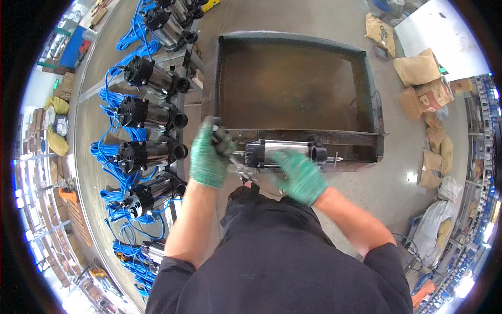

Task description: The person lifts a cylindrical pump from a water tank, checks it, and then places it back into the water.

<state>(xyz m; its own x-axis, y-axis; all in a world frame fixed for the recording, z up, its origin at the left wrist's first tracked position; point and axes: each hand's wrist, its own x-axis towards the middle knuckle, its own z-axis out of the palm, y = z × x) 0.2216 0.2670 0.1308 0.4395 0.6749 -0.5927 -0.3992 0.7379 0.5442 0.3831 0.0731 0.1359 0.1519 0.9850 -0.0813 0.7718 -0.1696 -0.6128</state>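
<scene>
A silver cylindrical pump body [286, 147] with black ends lies sideways along the near edge of an open metal tank [293, 37]. My right hand [301, 174], in a green knit glove, grips the body from the near side. My left hand [207, 157], gloved alike, is closed around a dark black part [221, 139] just off the body's left end; its exact kind is blurred. Below that end hangs a shiny metal piece [242, 171], too smeared to name. A thin metal rod [335, 158] stands near the body's right end.
Several black-and-silver pumps [154, 114] with coiled blue cables [107, 152] line a bench [97, 115] on my left. The tank holds brownish liquid. Paper sacks [417, 68] and cartons [435, 95] lie on the floor to the right, beside shelving [476, 162].
</scene>
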